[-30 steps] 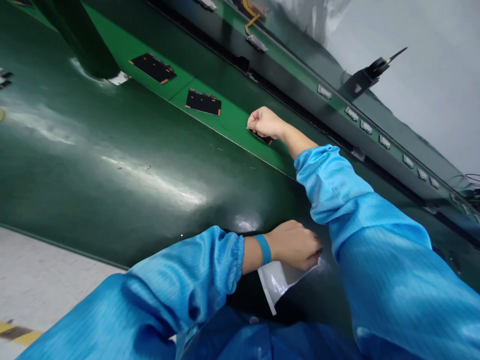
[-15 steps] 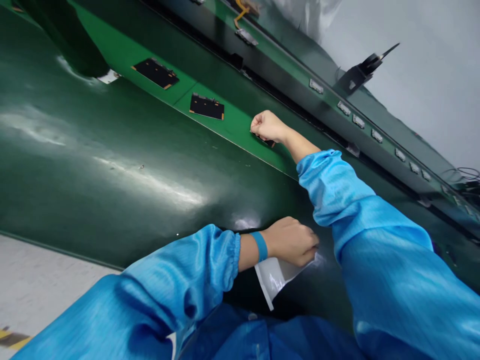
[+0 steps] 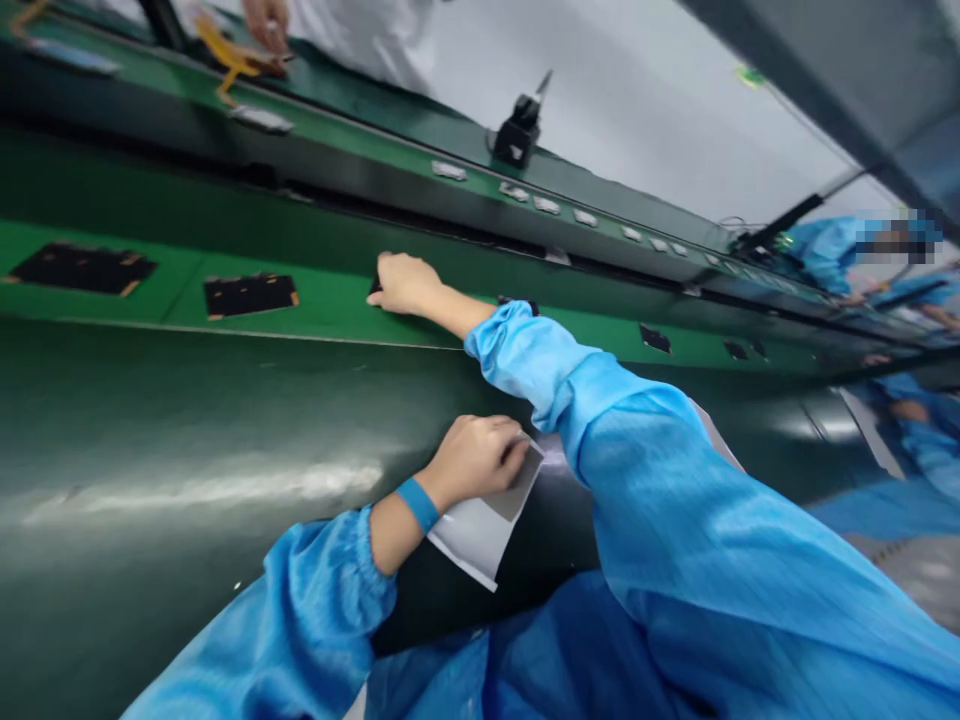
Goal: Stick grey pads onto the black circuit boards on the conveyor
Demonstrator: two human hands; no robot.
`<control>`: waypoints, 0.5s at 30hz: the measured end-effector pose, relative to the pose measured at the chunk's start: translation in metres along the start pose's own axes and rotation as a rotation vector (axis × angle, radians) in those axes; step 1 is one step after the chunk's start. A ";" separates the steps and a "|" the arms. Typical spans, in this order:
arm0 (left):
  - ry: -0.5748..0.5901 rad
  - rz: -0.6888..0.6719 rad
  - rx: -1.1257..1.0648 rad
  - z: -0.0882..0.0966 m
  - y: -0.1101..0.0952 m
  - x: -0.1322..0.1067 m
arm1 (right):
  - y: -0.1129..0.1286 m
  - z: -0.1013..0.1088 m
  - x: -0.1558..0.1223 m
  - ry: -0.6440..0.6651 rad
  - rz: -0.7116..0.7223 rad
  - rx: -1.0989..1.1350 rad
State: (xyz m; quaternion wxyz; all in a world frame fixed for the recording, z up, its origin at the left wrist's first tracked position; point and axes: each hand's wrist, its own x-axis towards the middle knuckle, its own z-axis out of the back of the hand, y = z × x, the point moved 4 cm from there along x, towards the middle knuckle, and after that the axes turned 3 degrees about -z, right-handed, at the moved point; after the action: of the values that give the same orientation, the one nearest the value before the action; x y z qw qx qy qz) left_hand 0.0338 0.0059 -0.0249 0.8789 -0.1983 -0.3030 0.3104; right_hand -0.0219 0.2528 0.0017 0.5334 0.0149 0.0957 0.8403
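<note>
My left hand (image 3: 476,455), with a blue band at the wrist, is low over the dark green bench. Its curled fingers are closed on a white, sheet-like piece (image 3: 472,540) with a greyish part beneath the hand. Farther forward, my right hand (image 3: 409,283) reaches over the bright green belt (image 3: 330,322). The fingers are closed at the edge of a black flat panel (image 3: 374,287), mostly covered by the hand. To its left lie two more black panels, one nearer (image 3: 251,295) and one farther off (image 3: 79,268), each with small orange tabs.
Small silvery parts (image 3: 546,205) line a raised ledge behind the belt, near a black stand (image 3: 517,135). More dark panels (image 3: 655,339) lie along the belt to the right. A co-worker's hand (image 3: 268,22) is at the top left; blue-clad people work at right.
The view has swung right, so the belt and panels appear farther left and level. My right hand stays at the panel; my left hand keeps hold of the white sheet-like piece.
</note>
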 end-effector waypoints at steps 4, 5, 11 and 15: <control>-0.090 0.031 0.003 0.007 0.010 0.001 | -0.049 0.000 -0.074 -0.087 0.039 0.123; -0.114 0.044 -0.023 0.009 0.013 0.001 | -0.065 -0.003 -0.097 -0.112 0.031 0.181; -0.275 0.290 -0.242 0.023 0.037 0.004 | -0.138 -0.024 -0.207 -0.226 -0.024 0.870; -0.274 0.521 -0.404 0.028 0.047 0.004 | -0.125 -0.033 -0.240 -0.126 0.074 1.133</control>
State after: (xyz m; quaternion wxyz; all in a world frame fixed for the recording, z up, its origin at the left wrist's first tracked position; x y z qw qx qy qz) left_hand -0.0013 0.0473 -0.0278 0.6644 -0.3954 -0.4127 0.4816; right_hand 0.1886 0.0838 -0.0347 0.4172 0.3519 0.4988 0.6733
